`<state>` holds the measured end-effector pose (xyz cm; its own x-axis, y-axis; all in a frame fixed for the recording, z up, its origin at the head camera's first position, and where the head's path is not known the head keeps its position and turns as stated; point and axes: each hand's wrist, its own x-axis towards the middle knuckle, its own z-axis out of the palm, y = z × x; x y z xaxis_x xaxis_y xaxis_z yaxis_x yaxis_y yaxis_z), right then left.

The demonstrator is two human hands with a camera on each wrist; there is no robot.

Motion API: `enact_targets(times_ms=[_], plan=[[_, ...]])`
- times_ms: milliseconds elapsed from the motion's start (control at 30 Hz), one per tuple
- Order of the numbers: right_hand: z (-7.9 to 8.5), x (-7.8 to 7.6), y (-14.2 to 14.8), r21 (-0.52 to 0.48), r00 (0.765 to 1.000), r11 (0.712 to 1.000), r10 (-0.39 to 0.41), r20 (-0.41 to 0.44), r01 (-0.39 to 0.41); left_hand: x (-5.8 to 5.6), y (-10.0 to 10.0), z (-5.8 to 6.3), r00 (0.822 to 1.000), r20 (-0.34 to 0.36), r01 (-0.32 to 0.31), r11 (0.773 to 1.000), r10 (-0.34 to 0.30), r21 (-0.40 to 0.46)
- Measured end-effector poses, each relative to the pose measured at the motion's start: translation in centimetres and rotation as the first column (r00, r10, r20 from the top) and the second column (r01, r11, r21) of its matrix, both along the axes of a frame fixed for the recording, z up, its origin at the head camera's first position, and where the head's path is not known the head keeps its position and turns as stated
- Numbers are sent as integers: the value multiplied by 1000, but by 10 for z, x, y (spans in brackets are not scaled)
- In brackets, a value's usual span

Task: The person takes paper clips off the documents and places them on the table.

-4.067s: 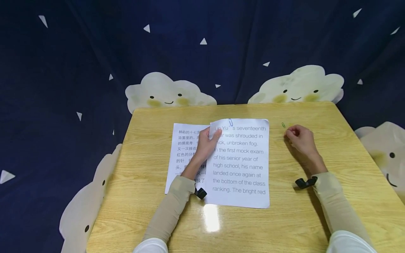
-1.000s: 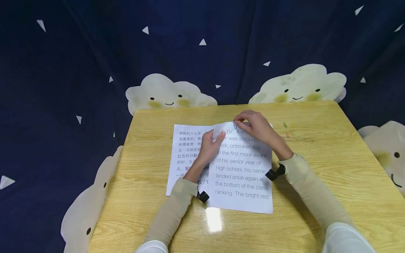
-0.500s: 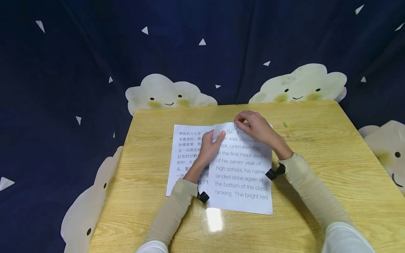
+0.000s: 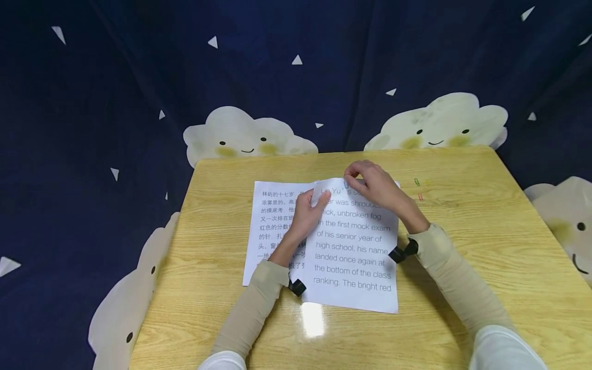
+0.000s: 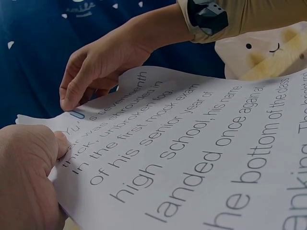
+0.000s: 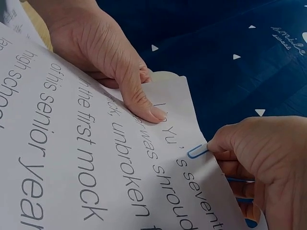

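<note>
A printed English sheet (image 4: 353, 257) is held up at its top edge, partly over a Chinese sheet (image 4: 272, 221) on the table. With the thumb on its front, my left hand (image 4: 306, 213) grips the English sheet near the upper left corner; the fingers behind are hidden. A blue paper clip (image 6: 196, 152) straddles the sheet's top edge, its rounded end showing on the printed side. My right hand (image 4: 376, 186) pinches the clip's outer end between thumb and forefinger. The left wrist view shows the same blue clip (image 5: 76, 115) under the right fingertips.
On the wooden table (image 4: 481, 246), right of the sheets, lie a green paper clip (image 4: 417, 182), a yellow one (image 4: 427, 182) and a red one (image 4: 420, 197). A dark blue curtain (image 4: 342, 67) with cloud figures hangs behind the far table edge.
Since the oldest frame my right hand has moved left from beside the green clip to the blue clip, uncovering the red and yellow clips. During the last second both hands stay nearly still.
</note>
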<state>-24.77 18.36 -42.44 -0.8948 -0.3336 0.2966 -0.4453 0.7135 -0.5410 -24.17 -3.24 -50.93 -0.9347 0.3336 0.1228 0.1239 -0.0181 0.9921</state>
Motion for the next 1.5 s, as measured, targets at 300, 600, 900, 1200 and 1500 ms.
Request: enact_targets(times_ms=[300,600,900,1200,1500], plan=[[1,1,3,-41,999,999,-6,53,9,1,1,3,1000,1,-13,1000,13,-20],[2,2,4,-62,999,998,0,45,3,1,1,2,1000,10,-12,1000,12,-16],[1,3,4,-88,1000,996,-3,31,6,1,0,2,1000,21,3,1000,-3,9],[1,2,4,-102,1000,995,-9,26,12,1,-1,1,1000,12,-2,1000,2,18],[2,2,6,-94,1000,996,-4,15,5,1,1,0,1000,15,-4,1000,3,15]])
